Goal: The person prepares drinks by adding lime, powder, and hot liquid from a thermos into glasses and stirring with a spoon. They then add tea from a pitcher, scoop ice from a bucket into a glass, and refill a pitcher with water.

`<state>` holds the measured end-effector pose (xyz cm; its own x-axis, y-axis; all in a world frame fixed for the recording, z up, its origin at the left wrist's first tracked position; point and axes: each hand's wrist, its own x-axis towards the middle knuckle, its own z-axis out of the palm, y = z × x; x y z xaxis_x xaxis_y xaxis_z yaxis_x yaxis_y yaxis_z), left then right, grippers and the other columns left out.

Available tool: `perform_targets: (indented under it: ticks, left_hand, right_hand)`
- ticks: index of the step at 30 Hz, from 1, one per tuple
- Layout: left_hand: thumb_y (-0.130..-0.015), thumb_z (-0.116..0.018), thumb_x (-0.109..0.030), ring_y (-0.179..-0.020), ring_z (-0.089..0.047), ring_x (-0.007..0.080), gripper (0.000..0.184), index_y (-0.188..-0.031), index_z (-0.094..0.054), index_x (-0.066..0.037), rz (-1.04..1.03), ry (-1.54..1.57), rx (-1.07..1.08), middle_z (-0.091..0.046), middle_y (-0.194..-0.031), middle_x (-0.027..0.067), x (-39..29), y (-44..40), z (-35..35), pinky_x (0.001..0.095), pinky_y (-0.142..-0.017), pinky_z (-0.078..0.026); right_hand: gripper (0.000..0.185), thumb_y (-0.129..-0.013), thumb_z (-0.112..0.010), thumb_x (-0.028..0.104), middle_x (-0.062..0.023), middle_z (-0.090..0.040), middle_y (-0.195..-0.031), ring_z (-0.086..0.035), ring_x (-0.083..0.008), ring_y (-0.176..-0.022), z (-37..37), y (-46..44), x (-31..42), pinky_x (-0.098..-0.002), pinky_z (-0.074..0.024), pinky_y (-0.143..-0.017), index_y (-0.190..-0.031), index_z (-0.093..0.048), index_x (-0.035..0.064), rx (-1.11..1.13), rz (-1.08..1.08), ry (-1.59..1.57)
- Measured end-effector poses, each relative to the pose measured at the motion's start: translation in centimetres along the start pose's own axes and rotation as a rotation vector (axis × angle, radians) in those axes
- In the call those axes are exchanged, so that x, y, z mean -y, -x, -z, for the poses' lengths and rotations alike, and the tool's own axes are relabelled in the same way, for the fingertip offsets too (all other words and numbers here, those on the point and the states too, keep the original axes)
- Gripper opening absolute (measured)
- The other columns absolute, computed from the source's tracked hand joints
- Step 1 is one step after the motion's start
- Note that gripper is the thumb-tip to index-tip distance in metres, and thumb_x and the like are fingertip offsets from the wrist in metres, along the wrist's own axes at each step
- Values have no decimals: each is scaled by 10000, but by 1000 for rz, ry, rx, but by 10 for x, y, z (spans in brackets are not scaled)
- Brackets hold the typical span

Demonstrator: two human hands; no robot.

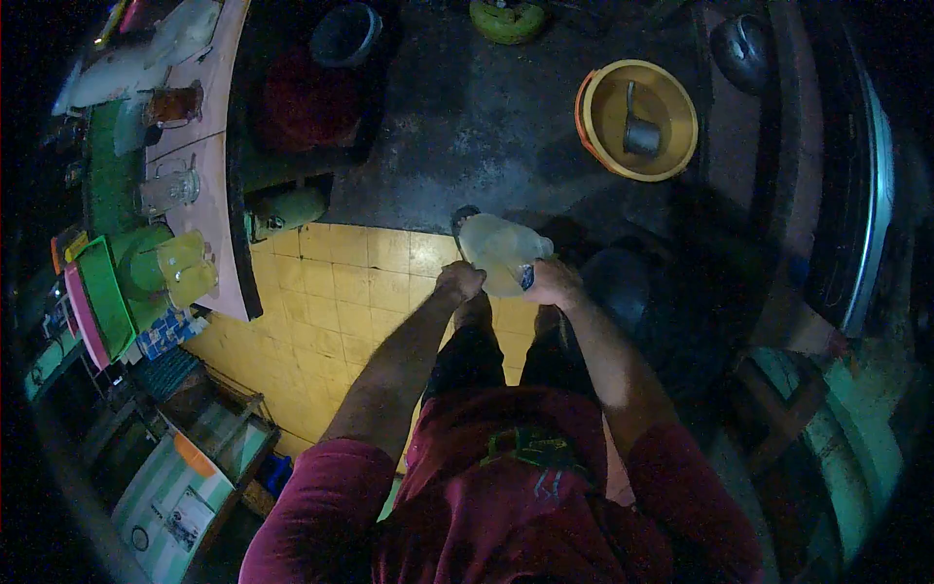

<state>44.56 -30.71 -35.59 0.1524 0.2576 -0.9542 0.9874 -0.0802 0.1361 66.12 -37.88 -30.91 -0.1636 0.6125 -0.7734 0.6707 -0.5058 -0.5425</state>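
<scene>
A cloudy, translucent plastic jug [502,245] is held out in front of my body, tilted over on its side. My left hand [461,281] is closed at its near left side, the fingertips partly hidden. On the other side, my right hand [554,284] wraps round the jug's right end, where a small dark blue patch shows beside the fingers. The light is dim, so the jug's contents and finer details cannot be made out. My feet are below it, near where the yellow tiles [341,292] meet the dark floor [438,127].
A yellow bucket [687,146] with a long-handled dipper [640,134] inside stands ahead to the right. On the left, a counter [216,127] carries glass mugs [167,187], a yellowish pitcher [190,270] and a green tray [101,292]. A grey bucket [372,39] stands farther off.
</scene>
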Motion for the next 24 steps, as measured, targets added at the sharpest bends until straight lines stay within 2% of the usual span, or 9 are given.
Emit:
perform_targets:
  ticks: [2, 4, 5, 7, 12, 15, 18, 21, 24]
  left_hand:
    - [-854, -476, -382, -1127, -602, 373, 519, -1116, -650, 31, -53, -24, -68, -620, -1202, 247, 13, -19, -17, 437, -987, -463]
    - [-855, -480, -380, -1125, -603, 374, 521, -1119, -645, 37, -72, -77, -33, -620, -1200, 251, 15, -26, -14, 438, -984, -465]
    - [-856, -483, -378, -1123, -603, 375, 523, -1123, -639, 44, -91, -128, 5, -619, -1199, 254, 17, -28, -15, 438, -981, -467]
    - [-856, -488, -377, -1121, -604, 375, 522, -1125, -637, 45, -27, -25, -14, -619, -1199, 252, 7, -14, -6, 438, -978, -469]
    - [-838, -527, -378, -1111, -611, 369, 519, -1115, -640, 46, 57, 110, -29, -626, -1190, 247, 2, -12, -3, 434, -966, -479]
    - [-820, -550, -400, -1093, -622, 366, 533, -1098, -650, 44, -152, -68, -80, -636, -1173, 241, 27, -43, -27, 434, -955, -486]
    - [-856, -491, -384, -1027, -627, 389, 433, -964, -682, -11, 13, 54, -110, -645, -1031, 260, 16, -20, -10, 486, -924, -476]
    - [-867, -473, -381, -1013, -628, 391, 424, -955, -681, -22, -342, 154, -11, -641, -1012, 260, 40, -37, -17, 495, -915, -479]
    - [-871, -467, -390, -995, -627, 397, 439, -954, -679, -15, -181, -120, -136, -638, -1030, 259, 28, -50, -24, 497, -909, -481]
  right_hand:
    - [581, -658, -753, 351, -191, -655, -1144, -616, -354, -1103, 5, 2, 3, -436, -515, -914, -1144, -630, 59, -2, 91, -92]
    - [563, -643, -760, 330, -184, -667, -1110, -628, -359, -1074, 3, 2, 5, -439, -525, -891, -1121, -640, 58, 18, -107, 98]
    - [563, -643, -760, 330, -184, -667, -1110, -628, -359, -1074, 2, 3, 5, -439, -525, -891, -1121, -640, 58, 18, -107, 97]
    - [583, -629, -767, 331, -191, -664, -1114, -636, -359, -1056, -4, -1, -4, -443, -525, -891, -1125, -636, 53, -93, 45, 77]
    - [577, -637, -752, 329, -196, -661, -1122, -631, -352, -1067, -15, -14, -23, -436, -521, -903, -1119, -632, 34, -100, 55, 22]
    - [565, -648, -737, 290, -191, -650, -1156, -619, -345, -1098, 0, -2, -9, -431, -512, -922, -1140, -625, 35, -97, 69, 6]
    - [568, -652, -733, 271, -187, -642, -1178, -613, -344, -1111, 5, 0, -1, -428, -506, -934, -1160, -619, 43, -55, 12, 30]
    - [570, -654, -732, 269, -181, -640, -1185, -615, -343, -1106, -5, -12, -14, -426, -504, -939, -1167, -617, 51, -40, -20, 76]
    - [568, -653, -730, 273, -178, -643, -1179, -618, -338, -1099, -17, -22, -28, -425, -506, -934, -1164, -618, 52, -69, 19, 72]
